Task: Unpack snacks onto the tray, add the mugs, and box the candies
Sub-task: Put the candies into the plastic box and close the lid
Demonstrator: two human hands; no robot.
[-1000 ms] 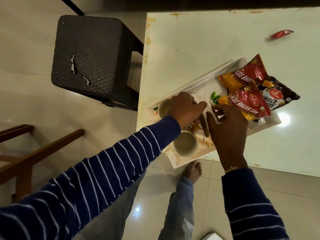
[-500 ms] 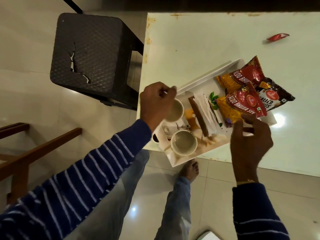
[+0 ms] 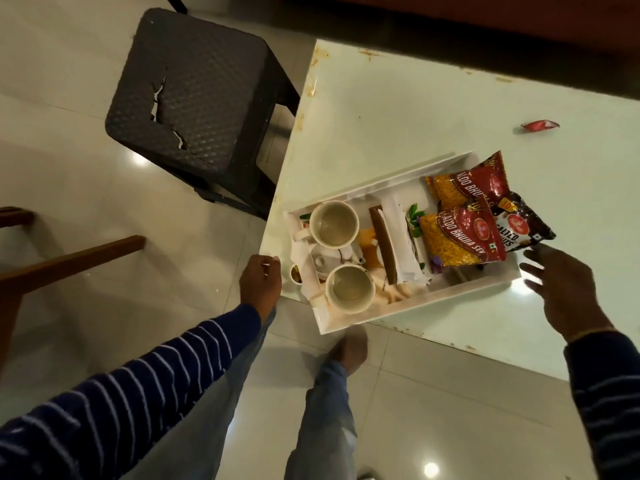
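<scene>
Fingers of the left hand point(image 3: 260, 285) curl loosely on nothing beside the tray point(image 3: 388, 315); the right hand point(image 3: 568, 292) spreads open near its other end. Both mugs point(image 3: 334, 224) and snack packets point(image 3: 460, 237) sit inside. Since the tray overhangs the desk point(image 3: 398, 126), grasp both ends evenly.

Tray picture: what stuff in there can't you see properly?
Head view only:
- Dark snack packet: its label is partly covered by a red packet.
- Small pot at the tray edge: too small to tell contents.
- Things under the folded napkin: hidden.
- Left hand: the fingers face away.
</scene>
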